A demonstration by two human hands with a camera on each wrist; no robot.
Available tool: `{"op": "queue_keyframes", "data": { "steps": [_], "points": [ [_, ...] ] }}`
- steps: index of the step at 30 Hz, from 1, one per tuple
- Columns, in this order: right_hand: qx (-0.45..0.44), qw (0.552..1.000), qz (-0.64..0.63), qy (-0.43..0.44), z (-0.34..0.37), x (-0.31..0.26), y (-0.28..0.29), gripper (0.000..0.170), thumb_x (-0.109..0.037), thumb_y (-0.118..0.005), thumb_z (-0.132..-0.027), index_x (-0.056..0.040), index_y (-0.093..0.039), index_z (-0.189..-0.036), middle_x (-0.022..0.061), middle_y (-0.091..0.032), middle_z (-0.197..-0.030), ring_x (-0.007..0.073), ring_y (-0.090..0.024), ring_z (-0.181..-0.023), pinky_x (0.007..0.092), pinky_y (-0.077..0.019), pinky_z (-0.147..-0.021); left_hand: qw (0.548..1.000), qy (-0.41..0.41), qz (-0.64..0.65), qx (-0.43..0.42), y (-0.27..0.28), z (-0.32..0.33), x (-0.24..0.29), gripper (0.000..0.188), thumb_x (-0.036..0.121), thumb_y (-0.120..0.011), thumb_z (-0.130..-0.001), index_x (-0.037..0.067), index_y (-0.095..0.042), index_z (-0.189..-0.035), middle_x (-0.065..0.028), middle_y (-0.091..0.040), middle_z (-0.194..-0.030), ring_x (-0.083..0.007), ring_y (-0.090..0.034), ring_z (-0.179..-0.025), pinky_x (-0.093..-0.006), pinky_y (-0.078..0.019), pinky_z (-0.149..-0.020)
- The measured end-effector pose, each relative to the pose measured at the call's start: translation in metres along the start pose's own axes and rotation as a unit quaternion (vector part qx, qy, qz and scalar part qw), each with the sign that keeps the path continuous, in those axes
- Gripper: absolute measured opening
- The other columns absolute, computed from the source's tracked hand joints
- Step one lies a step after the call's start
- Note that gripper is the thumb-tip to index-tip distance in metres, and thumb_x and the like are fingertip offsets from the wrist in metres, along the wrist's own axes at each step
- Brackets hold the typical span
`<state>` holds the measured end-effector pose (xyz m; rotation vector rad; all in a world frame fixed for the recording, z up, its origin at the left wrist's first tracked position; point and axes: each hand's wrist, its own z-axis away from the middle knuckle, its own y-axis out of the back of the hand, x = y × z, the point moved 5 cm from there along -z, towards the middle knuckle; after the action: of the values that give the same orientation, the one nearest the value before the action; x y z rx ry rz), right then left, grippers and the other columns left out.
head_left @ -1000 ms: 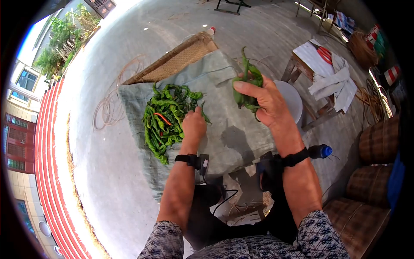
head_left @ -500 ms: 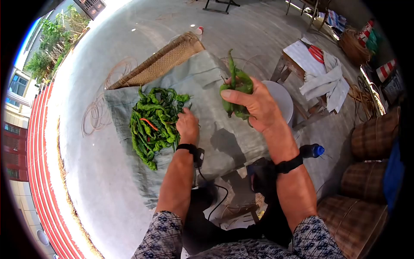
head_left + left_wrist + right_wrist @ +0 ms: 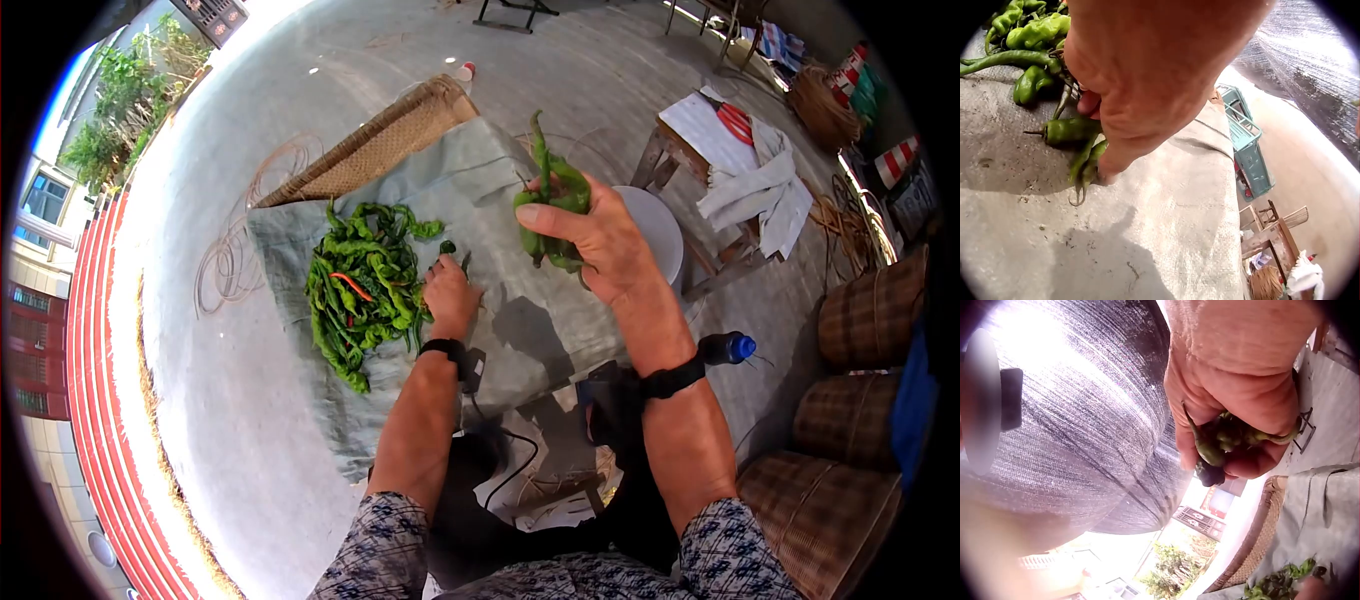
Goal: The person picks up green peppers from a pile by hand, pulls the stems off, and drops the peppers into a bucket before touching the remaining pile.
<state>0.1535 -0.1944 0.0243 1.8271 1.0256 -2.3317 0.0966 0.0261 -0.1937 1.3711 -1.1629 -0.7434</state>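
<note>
My right hand (image 3: 607, 245) is raised over the right part of the grey-green cloth (image 3: 500, 170), gripping several green peppers (image 3: 570, 190). In the right wrist view, its fingers curl round those peppers (image 3: 1208, 450). Lower down, my left hand (image 3: 455, 297) is at the right edge of a pile of wrinkled green peppers (image 3: 375, 250). In the left wrist view, its fingertips pinch a few green peppers (image 3: 1069, 131) close over the cloth; the palm hides part of them. A red pepper (image 3: 352, 286) lies in the pile.
The cloth covers a woven basket tray (image 3: 370, 145). To the right are a pale round bucket (image 3: 655, 235) and a stool with red-handled scissors (image 3: 735, 122) and a white rag (image 3: 760, 190). A blue-capped bottle (image 3: 728, 348) and brown checked bundles (image 3: 870, 320) are nearer me.
The head view has shifted a little. In the last half second my left hand has moved slightly right from the pile's edge, with peppers at its fingertips. The right hand keeps its peppers raised.
</note>
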Motion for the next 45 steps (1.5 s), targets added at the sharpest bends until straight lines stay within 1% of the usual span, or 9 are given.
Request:
{"op": "queue_keyframes", "data": {
  "steps": [9,12,18,27,30,31,34,42,45],
  "points": [
    [0.006,1.0,0.005,0.01,0.0,-0.003,0.002,0.038,-0.005,-0.089,-0.08,-0.0035,-0.067,-0.111,0.0021,-0.07,-0.099,0.0127,-0.067,-0.086,0.0287,-0.0559,-0.076,0.987,0.13,0.018,-0.094,-0.025,0.003,-0.002,0.072,0.027,-0.088,-0.078,0.003,-0.04,-0.126,-0.0228,-0.06,-0.123,-0.0442,-0.07,-0.105,-0.0509,-0.0598,-0.083],
    [0.007,1.0,0.002,0.011,0.001,-0.005,0.0,0.037,-0.004,-0.089,-0.081,-0.0037,-0.068,-0.11,0.0017,-0.07,-0.099,0.0125,-0.067,-0.086,0.0286,-0.0558,-0.075,0.991,0.112,-0.035,-0.057,-0.023,0.014,0.004,0.054,0.019,-0.076,-0.087,0.003,-0.042,-0.127,-0.0188,-0.06,-0.12,-0.0389,-0.07,-0.105,-0.0488,-0.0594,-0.081],
    [0.008,1.0,0.004,0.022,0.001,-0.006,0.005,0.035,-0.004,-0.088,-0.081,-0.0043,-0.068,-0.11,0.0012,-0.069,-0.098,0.012,-0.066,-0.085,0.0283,-0.0555,-0.074,0.992,0.113,0.003,-0.049,-0.016,0.029,0.006,0.056,0.016,-0.075,-0.085,0.011,-0.048,-0.134,-0.0173,-0.06,-0.12,-0.0417,-0.067,-0.109,-0.0526,-0.0581,-0.081],
    [0.001,1.0,-0.014,0.022,0.001,-0.012,0.009,0.034,-0.003,-0.088,-0.081,-0.0038,-0.069,-0.11,0.0008,-0.07,-0.098,0.0121,-0.066,-0.085,0.0279,-0.0554,-0.076,0.988,0.078,0.122,-0.058,0.007,0.012,-0.01,0.052,0.015,-0.076,-0.076,0.011,-0.054,-0.122,-0.0153,-0.068,-0.094,-0.0382,-0.07,-0.087,-0.0498,-0.0563,-0.077],
    [0.005,1.0,-0.004,0.02,0.002,-0.014,0.011,0.034,-0.003,-0.088,-0.081,-0.0038,-0.069,-0.11,0.001,-0.071,-0.099,0.0121,-0.066,-0.086,0.028,-0.0552,-0.076,0.887,0.172,0.421,-0.083,-0.008,-0.014,-0.051,0.043,0.009,-0.074,-0.076,0.009,-0.056,-0.115,-0.0074,-0.067,-0.086,-0.0296,-0.068,-0.083,-0.0449,-0.0562,-0.071],
    [0.008,1.0,0.002,0.019,0.002,-0.015,0.011,0.034,-0.003,-0.088,-0.081,-0.0038,-0.069,-0.11,0.0011,-0.071,-0.099,0.012,-0.066,-0.086,0.028,-0.055,-0.076,0.784,0.253,0.549,-0.141,0.005,-0.02,-0.05,0.034,0.006,-0.07,-0.078,0.009,-0.056,-0.109,-0.0035,-0.064,-0.089,-0.0234,-0.065,-0.081,-0.0411,-0.0552,-0.067],
    [0.009,1.0,0.001,0.014,0.003,-0.017,0.009,0.034,-0.004,-0.088,-0.081,-0.0028,-0.07,-0.11,0.0017,-0.071,-0.099,0.0118,-0.066,-0.086,0.028,-0.0545,-0.076,0.599,0.279,0.743,-0.11,0.052,-0.028,-0.049,0.038,0.0,-0.066,-0.078,0.008,-0.054,-0.114,-0.0074,-0.063,-0.092,-0.0244,-0.063,-0.074,-0.038,-0.0544,-0.065],
    [-0.034,0.999,-0.001,-0.001,-0.001,-0.008,0.0,0.036,-0.005,-0.087,-0.082,-0.0002,-0.069,-0.112,0.0042,-0.071,-0.095,0.0152,-0.069,-0.082,0.0288,-0.0556,-0.073,0.363,0.1,0.903,-0.209,0.148,-0.026,-0.023,0.023,0.008,-0.061,-0.087,0.008,-0.054,-0.109,-0.0108,-0.057,-0.094,-0.0228,-0.056,-0.084,-0.0339,-0.0464,-0.069],
    [-0.038,0.999,0.004,0.002,0.001,-0.005,-0.008,0.033,-0.006,-0.087,-0.083,0.0004,-0.07,-0.11,0.0038,-0.071,-0.093,0.0142,-0.068,-0.081,0.029,-0.0551,-0.073,0.333,0.058,0.914,-0.224,0.183,-0.011,0.011,0.024,0.012,-0.06,-0.087,0.005,-0.055,-0.11,-0.0073,-0.05,-0.09,-0.0198,-0.05,-0.082,-0.0322,-0.0411,-0.067]
  ]
}}
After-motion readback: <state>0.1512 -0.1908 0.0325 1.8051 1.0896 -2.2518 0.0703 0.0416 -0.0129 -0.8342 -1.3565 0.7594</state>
